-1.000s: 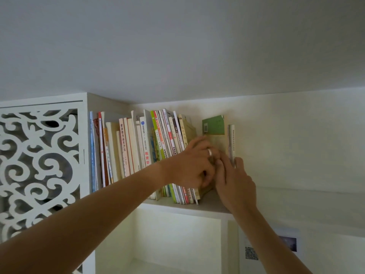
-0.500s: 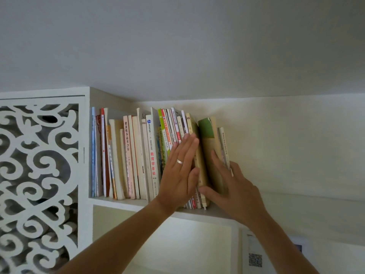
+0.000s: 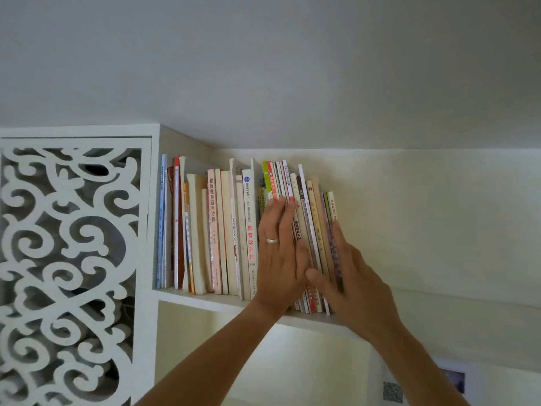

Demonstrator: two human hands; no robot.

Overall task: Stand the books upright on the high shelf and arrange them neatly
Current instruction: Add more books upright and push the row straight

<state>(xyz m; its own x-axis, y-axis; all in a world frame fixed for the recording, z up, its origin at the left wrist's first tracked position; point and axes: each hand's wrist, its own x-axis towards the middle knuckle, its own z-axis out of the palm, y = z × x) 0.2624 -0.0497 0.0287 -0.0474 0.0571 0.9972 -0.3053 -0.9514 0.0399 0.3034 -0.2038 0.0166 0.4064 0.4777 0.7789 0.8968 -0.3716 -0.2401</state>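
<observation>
A row of books (image 3: 222, 230) stands on the high white shelf (image 3: 205, 298), filling it from the left wall of the compartment to about its middle. The left ones stand upright; those at the right end lean slightly to the left. The left hand (image 3: 279, 256), a silver ring (image 3: 272, 240) on one finger, lies flat with straight fingers against the spines near the right end of the row. The right hand (image 3: 349, 285) presses its straight fingers flat against the outer face of the last book (image 3: 332, 206) on the right, its thumb touching the lower spines beside the left hand. Neither hand curls round anything.

One white spine (image 3: 251, 230) just left of the left hand bears red characters reading 教育学基础 under a small blue round mark. A pink spine (image 3: 212, 206) further left shows large dark characters, partly legible as 健康瘦身蔬果沙拉. Other spine lettering is too small to read.

A white carved scrollwork panel (image 3: 70, 259) stands left of the shelf. Low on the right wall hangs a paper with a QR code (image 3: 393, 392).
</observation>
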